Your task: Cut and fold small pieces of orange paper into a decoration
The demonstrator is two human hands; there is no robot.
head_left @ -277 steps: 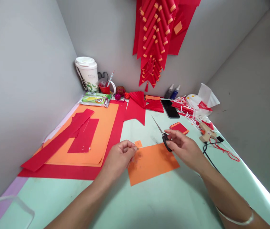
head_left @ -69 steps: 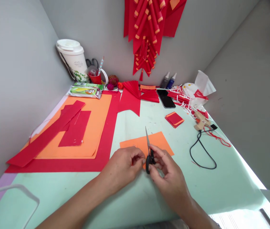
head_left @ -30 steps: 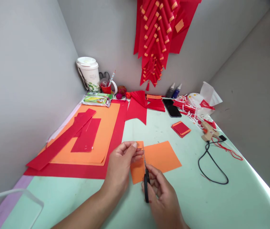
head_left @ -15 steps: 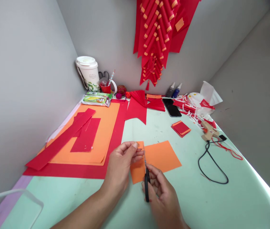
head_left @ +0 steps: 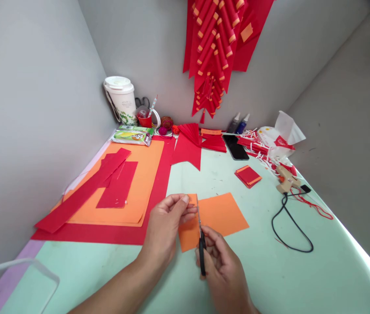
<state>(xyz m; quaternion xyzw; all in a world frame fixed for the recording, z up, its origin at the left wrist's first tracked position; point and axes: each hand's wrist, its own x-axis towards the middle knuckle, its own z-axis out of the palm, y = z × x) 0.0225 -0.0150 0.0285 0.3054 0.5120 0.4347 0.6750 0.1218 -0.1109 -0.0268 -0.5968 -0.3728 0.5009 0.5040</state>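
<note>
Pinched in my left hand is a small piece of orange paper with faint marks on it. My right hand grips black-handled scissors, whose blades point away from me along the right edge of that small piece. Under both hands lies a larger orange paper sheet, flat on the pale green table. My fingers hide part of the small piece and of the sheet's left side.
Red paper strips lie on orange sheets at left. A stack of red and orange cards, a phone and a glue gun with its black cord are at right. A lidded cup stands at back left.
The scissors' handles have shifted slightly and the blades look closer together. My left hand and the paper in it stay in place.
</note>
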